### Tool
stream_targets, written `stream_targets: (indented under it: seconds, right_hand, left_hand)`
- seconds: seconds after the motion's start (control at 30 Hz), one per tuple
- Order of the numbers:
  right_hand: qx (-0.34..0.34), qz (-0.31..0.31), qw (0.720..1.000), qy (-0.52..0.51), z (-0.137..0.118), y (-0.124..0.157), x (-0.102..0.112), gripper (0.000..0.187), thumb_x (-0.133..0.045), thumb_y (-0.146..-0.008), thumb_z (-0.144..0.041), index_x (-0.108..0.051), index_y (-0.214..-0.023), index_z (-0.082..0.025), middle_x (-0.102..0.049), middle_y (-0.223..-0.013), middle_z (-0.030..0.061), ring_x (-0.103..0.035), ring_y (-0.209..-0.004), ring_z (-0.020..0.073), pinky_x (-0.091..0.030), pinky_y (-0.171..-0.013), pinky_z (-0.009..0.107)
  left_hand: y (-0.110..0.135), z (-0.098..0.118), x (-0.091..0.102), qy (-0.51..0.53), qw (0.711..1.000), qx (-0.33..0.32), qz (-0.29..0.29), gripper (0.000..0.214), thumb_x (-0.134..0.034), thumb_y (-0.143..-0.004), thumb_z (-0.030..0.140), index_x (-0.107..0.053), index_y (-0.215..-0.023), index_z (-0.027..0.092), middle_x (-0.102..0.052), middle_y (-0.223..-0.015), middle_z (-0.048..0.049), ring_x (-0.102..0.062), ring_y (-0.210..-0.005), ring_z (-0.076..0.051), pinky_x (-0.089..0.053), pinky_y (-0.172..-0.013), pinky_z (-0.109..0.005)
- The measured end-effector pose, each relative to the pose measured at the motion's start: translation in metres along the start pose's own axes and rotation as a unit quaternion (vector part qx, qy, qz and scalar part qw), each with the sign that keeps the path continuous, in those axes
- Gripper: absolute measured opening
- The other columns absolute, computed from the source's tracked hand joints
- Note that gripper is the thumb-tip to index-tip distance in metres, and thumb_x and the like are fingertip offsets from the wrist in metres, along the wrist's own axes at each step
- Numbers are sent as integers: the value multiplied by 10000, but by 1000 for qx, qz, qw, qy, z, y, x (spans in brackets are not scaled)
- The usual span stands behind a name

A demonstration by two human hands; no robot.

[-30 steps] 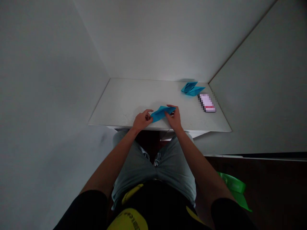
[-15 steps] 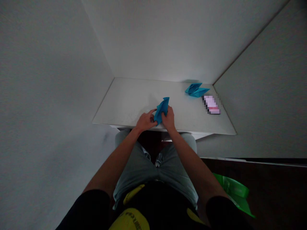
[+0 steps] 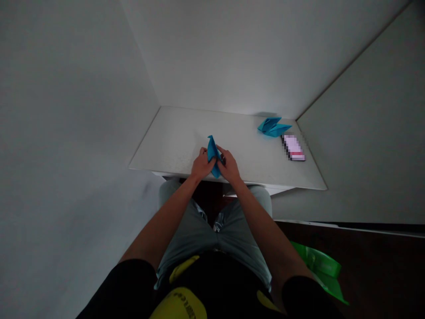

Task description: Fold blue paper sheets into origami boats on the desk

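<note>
A folded blue paper piece [image 3: 213, 154] stands nearly upright near the front edge of the white table [image 3: 179, 137], its tip pointing away from me. My left hand [image 3: 201, 164] grips its left side with closed fingers. On its right side my right hand [image 3: 228, 166] pinches it. Both hands meet around its lower half, which they partly hide.
A finished blue paper figure [image 3: 273, 126] lies at the table's back right corner, with a blurred pink-and-dark flat object [image 3: 294, 148] just in front of it. White walls close in on the left, back and right. A green thing [image 3: 318, 266] lies on the dark floor at the right.
The blue paper lay flat between my hands a second ago; it has been turned upright and swung leftward, and my hands have drawn close together around it.
</note>
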State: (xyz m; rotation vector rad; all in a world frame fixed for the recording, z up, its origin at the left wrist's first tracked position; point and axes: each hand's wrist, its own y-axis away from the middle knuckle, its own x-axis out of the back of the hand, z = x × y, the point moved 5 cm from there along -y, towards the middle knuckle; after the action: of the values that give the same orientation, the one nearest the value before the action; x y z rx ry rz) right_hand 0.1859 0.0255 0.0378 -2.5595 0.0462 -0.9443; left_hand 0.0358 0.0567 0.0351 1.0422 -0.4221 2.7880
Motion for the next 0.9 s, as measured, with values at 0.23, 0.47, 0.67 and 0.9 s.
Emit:
stream_targets:
  seconds: [0.23, 0.47, 0.67, 0.9]
  right_hand:
    - [-7, 74, 997, -1, 5, -1, 7, 629, -473, -977, -207, -510, -1601, -270, -684, -1356, 120, -617, -1246, 309, -532, -1103, 498]
    - [-49, 71, 996, 11, 26, 1, 27, 477, -504, -978, -199, -735, -1394, -241, -660, -1112, 99, -637, -934, 247, -581, -925, 421]
    - [5, -8, 994, 105, 46, 12, 54, 431, -599, -934, -125, -827, -1258, -295, -712, -1215, 88, -683, -1054, 258, -542, -1002, 448]
    - [111, -103, 976, 159, 46, 43, 82, 347, -730, -999, -340, -784, -1341, -310, -730, -1360, 94, -670, -1153, 309, -507, -999, 488]
  left_hand:
    - [-2, -5, 1, 64, 997, -7, 46, 291, -523, -1032, 261, -704, -1260, 248, -598, -1178, -72, -662, -1005, -220, -605, -915, -377]
    - [-9, -13, 11, 117, 991, -22, 54, 351, -602, -964, 151, -804, -1243, 214, -652, -1208, -97, -664, -1133, -225, -597, -1007, -385]
    - [-4, -10, 0, 67, 989, -125, -47, 458, -601, -918, 117, -808, -1293, 281, -690, -1339, -75, -663, -1238, -235, -567, -1097, -421]
    - [12, 5, -1, -67, 973, -208, -80, 410, -804, -880, 300, -810, -1288, 264, -703, -1298, -121, -642, -1176, -296, -515, -1061, -474]
